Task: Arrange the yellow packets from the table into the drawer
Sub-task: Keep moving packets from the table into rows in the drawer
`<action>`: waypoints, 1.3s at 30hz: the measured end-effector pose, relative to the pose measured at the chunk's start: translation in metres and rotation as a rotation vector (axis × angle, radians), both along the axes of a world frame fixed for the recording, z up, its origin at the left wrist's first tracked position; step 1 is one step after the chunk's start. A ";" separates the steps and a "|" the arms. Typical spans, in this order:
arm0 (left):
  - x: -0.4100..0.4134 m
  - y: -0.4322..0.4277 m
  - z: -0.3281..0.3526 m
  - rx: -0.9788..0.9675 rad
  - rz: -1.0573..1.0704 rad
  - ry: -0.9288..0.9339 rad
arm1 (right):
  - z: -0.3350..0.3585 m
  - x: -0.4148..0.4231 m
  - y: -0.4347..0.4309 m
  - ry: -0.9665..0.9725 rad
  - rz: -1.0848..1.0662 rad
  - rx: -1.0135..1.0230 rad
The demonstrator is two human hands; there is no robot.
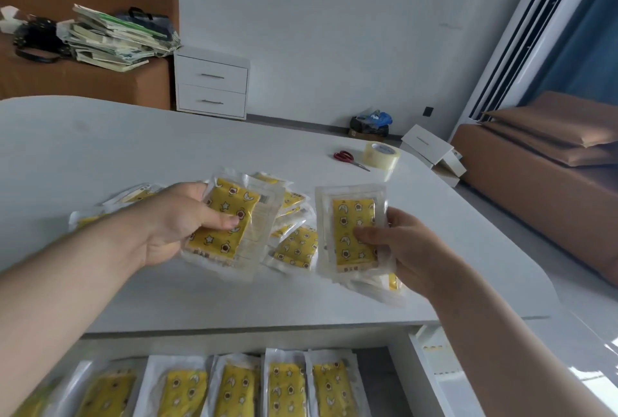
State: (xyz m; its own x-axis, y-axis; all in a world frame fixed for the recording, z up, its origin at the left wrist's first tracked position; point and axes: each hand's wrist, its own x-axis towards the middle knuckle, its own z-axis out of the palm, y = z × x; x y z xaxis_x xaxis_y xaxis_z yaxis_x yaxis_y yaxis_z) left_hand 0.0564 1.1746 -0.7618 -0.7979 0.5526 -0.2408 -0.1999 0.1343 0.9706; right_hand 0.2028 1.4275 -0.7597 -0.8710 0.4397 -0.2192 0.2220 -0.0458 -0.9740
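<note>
Pinching slick, probably light yellow star-print plastic packets (352, 229), left hand (167, 226) and right hand (404, 249) each hold some; thumb across the flat face suits them

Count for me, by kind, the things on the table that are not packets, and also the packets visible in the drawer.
Scissors: 1
Tape roll: 1
Packets in drawer: 6, leftmost partly hidden
Total: 8
</note>
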 end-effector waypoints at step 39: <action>0.072 -0.219 -0.092 -0.796 0.264 -0.279 | -0.127 -0.012 -0.236 -0.609 0.487 0.009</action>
State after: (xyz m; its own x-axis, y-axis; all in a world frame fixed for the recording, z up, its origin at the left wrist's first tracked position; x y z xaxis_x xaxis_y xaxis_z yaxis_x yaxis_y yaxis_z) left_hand 0.1282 0.9554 -0.8542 -0.7306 -0.0562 -0.6805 -0.5356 0.6652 0.5202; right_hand 0.1903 1.1916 -0.8870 -0.6935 0.0424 -0.7192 0.7109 0.2017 -0.6737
